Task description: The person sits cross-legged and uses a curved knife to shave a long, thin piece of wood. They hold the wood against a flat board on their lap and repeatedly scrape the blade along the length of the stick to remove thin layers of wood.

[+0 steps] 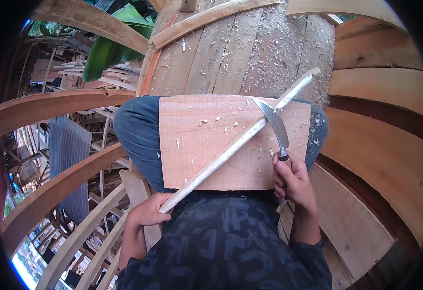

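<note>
A pale, peeled wooden stick [240,140] slants from near my waist up to the far right. My left hand [149,209] is closed round its near end. In my right hand [292,180] is a sickle [280,129] with a curved steel blade, gripped by its dark handle. The blade crosses the upper part of the stick, its tip pointing left; whether it bites into the wood I cannot tell. Under both lies a flat wooden board [197,159] resting across my lap, with a few curled shavings on it.
Shavings litter the plank floor [221,53] ahead. Curved timber ribs [66,101] rise on the left, with stacked planks [380,125] along the right. A loose curved strip [211,21] lies ahead. Beyond the ribs are scrap wood, a corrugated sheet [70,164] and a green leaf [117,43].
</note>
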Tool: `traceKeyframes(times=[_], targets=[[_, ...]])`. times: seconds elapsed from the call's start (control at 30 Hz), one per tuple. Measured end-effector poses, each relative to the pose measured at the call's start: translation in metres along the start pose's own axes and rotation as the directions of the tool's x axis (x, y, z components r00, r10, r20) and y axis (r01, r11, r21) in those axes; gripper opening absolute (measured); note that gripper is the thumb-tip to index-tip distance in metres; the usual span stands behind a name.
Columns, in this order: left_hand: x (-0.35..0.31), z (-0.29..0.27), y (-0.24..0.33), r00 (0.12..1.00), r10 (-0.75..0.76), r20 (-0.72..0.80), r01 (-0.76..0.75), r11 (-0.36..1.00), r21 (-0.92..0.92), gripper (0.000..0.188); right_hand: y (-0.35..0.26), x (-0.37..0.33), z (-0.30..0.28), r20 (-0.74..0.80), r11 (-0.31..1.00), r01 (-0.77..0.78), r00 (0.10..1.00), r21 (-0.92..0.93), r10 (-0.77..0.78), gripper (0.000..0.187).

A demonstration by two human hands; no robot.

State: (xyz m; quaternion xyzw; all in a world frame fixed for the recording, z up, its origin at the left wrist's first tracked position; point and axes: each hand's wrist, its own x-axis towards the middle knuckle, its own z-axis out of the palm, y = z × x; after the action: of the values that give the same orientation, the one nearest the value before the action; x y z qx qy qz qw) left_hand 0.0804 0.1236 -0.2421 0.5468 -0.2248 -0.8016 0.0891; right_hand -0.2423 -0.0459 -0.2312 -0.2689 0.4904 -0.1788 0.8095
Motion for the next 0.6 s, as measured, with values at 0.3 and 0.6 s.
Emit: traceKeyframes(times=[0.3, 0.6], targets=[[0.000, 0.003, -0.001, 0.998, -0.001, 0.064, 0.013, 0.983, -0.185, 0.023, 0.020, 0.029, -0.036, -0.438, 0.599, 0.519, 0.409, -0.610, -0.800, 0.014], [-0.002, 0.001, 0.004, 0.999, 0.047, 0.014, -0.045, 0.996, -0.080, 0.023, -0.003, 0.005, -0.017, -0.002, 0.997, 0.071, 0.997, -0.005, -0.071, 0.020]])
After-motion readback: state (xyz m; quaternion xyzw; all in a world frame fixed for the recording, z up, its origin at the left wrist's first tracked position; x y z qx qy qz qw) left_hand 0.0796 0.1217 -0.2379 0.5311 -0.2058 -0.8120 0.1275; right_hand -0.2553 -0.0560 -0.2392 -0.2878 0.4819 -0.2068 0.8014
